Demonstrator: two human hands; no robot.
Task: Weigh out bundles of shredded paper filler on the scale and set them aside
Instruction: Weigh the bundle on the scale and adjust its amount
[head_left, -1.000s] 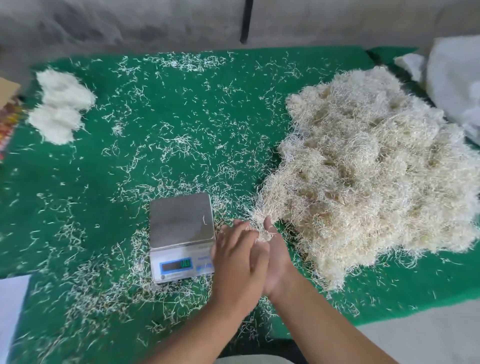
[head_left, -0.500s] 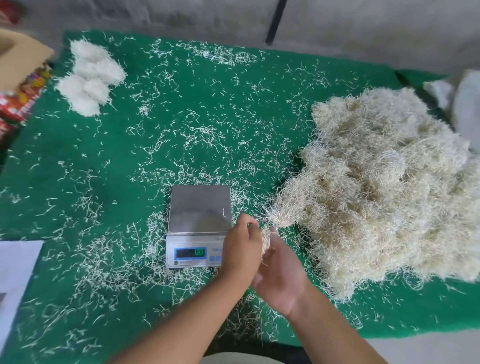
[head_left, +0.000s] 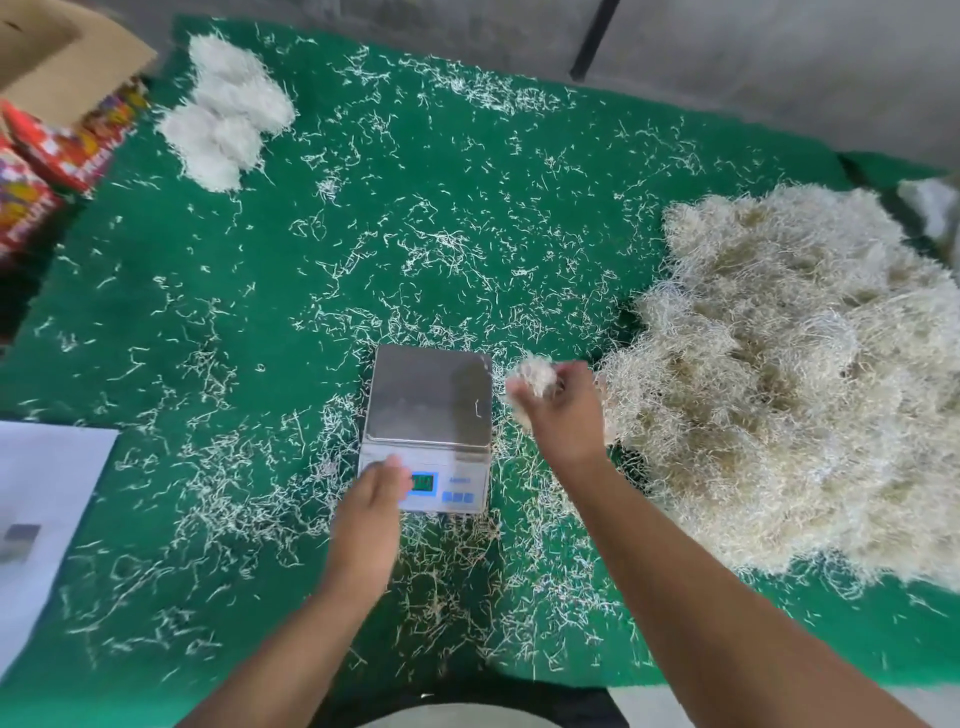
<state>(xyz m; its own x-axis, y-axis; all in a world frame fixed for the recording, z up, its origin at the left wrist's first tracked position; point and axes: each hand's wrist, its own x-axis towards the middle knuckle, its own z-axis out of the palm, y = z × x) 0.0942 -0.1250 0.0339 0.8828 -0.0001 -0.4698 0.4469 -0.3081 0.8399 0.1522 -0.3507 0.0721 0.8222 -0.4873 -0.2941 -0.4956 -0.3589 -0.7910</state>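
At the scale's (head_left: 428, 415) three o'clock, we see the right hand (head_left: 563, 410) pinching a paper tuft (head_left: 530, 376); the left hand's (head_left: 371, 512) grip, fingers loosely extended, touches its front panel.

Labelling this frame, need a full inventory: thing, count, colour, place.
scale: 1, steel top, white base, centre near
big paper heap: 1, cream, right
set-aside bundles: small cluster, white, far left
loose strands: many, white, all over mat
mat: 1, green, under everything
cardboard box: 1, brown, far-left corner
printed packets: several, red, left edge
sheet: 1, white, near left
left hand: at scale's front panel
right hand: grips small bundle beside scale
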